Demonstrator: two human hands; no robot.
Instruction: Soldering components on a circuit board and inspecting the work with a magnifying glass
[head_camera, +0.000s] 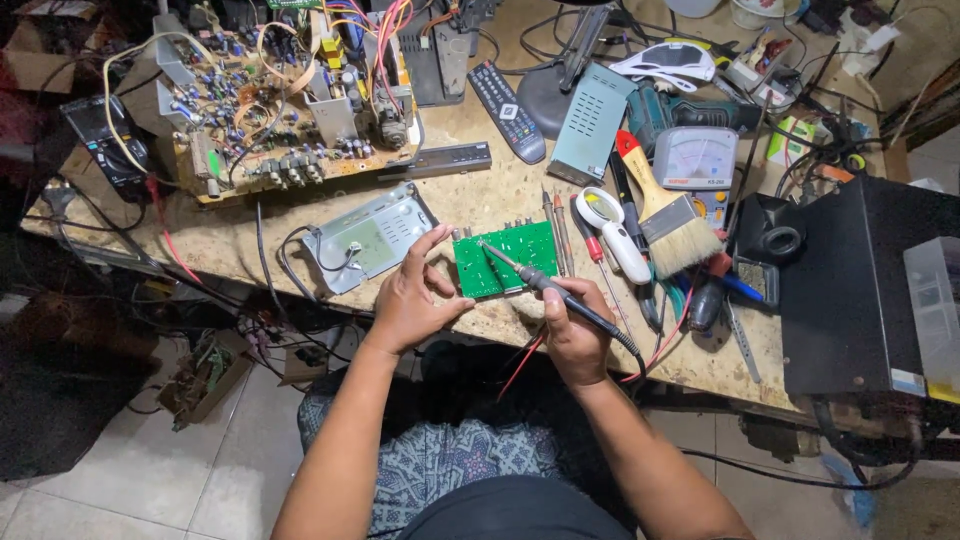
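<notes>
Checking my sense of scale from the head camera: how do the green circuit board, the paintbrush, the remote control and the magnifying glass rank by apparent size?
1. Green circuit board, steadied by the left hand.
2. Paintbrush and remote control: too alike to rank, and the remote lies farther away.
3. Magnifying glass, smallest.

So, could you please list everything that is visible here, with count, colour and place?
green circuit board: one, green, bench front, centre
soldering iron: one, dark handle, tip over the green board
large circuit board: one, tan, many wires, back left
metal casing: one, grey, left of green board
remote control: one, black, back centre
magnifier: one, white, right of green board
brush: one, wooden handle, right
analogue meter: one, grey, right
black box: one, far right
left hand: steadies green board's edge
right hand: holds soldering iron
</notes>
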